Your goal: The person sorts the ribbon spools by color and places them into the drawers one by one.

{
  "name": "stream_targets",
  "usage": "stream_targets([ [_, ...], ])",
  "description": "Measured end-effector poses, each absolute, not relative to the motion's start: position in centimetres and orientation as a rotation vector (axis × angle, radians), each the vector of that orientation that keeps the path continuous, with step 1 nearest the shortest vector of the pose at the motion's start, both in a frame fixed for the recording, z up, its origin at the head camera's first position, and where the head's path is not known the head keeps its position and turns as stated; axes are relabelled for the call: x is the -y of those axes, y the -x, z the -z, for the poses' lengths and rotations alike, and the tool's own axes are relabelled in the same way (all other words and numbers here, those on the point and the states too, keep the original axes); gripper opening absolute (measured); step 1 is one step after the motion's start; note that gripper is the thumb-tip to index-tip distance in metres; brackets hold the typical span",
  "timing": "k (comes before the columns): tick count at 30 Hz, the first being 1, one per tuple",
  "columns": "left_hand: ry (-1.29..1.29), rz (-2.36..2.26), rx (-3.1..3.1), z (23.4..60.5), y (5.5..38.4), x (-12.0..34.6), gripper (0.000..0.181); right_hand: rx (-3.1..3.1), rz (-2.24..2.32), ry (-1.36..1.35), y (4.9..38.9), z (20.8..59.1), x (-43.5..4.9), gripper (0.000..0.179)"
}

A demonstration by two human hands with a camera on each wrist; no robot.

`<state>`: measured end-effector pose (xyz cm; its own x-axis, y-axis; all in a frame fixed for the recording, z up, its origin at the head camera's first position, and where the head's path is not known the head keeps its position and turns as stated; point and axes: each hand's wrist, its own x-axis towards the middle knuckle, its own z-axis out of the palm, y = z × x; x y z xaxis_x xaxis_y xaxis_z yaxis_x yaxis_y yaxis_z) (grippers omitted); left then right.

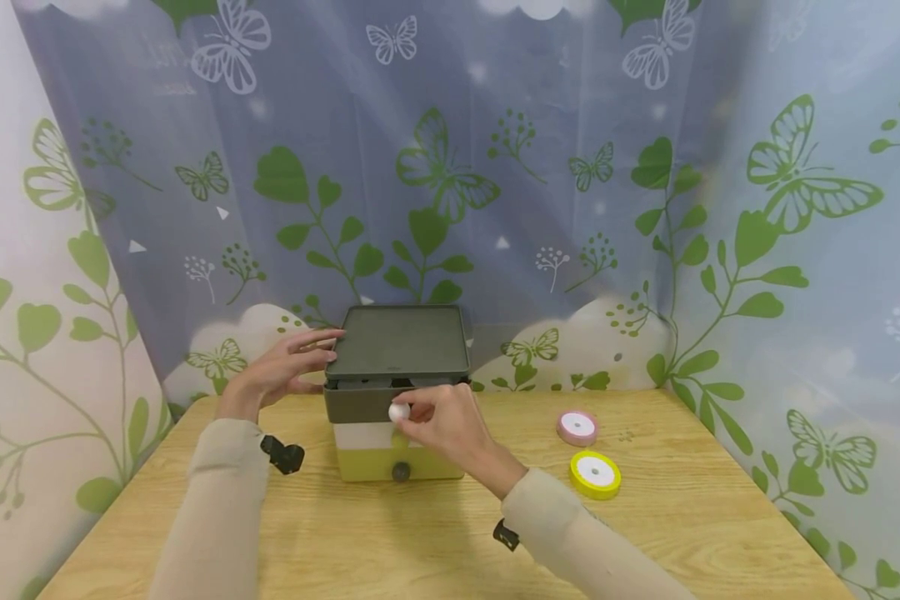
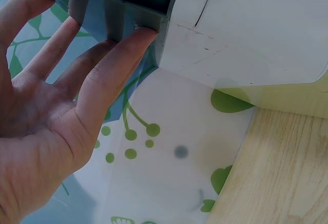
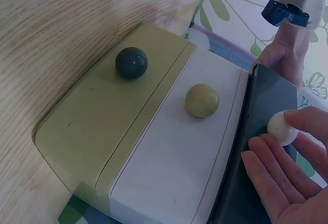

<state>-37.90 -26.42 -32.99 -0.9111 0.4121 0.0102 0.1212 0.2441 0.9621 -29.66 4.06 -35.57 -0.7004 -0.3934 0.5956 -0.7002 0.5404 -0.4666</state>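
White round knob [image 1: 399, 412]: pinched between thumb and fingers of the person's right hand [image 1: 450, 421], at the face of the dark grey drawer [image 1: 356, 406].
Left hand [image 1: 281, 371]: I see its fingers spread, tips at the left edge of the dark grey flat lid [image 1: 397, 337].
Gap under the lid: narrow; I make out something dark inside, too shadowed to name.
Lower tiers: a white tier [image 3: 159, 157] with a yellowish round knob [image 3: 202, 101], then an olive-yellow tier [image 3: 102, 106] with a glossy dark round knob [image 3: 131, 63], stacked on the wood-grain counter [image 1: 307, 533].
Spools: I have a pink-edged round spool [image 1: 577, 427] near a yellow-edged round spool [image 1: 595, 475], right of the stack.
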Motion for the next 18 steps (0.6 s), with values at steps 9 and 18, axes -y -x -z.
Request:
stream_targets([
  [9,-0.503,-1.745,-2.259,33.0,37.8,26.3,0.066,2.388,-0.992,-0.842,30.4,35.6,-3.8,0.018],
  [18,-0.512,-1.758,-2.250,33.0,37.7,26.3,0.067,2.376,-1.005,-0.823,31.0,35.8,-3.6,0.017],
])
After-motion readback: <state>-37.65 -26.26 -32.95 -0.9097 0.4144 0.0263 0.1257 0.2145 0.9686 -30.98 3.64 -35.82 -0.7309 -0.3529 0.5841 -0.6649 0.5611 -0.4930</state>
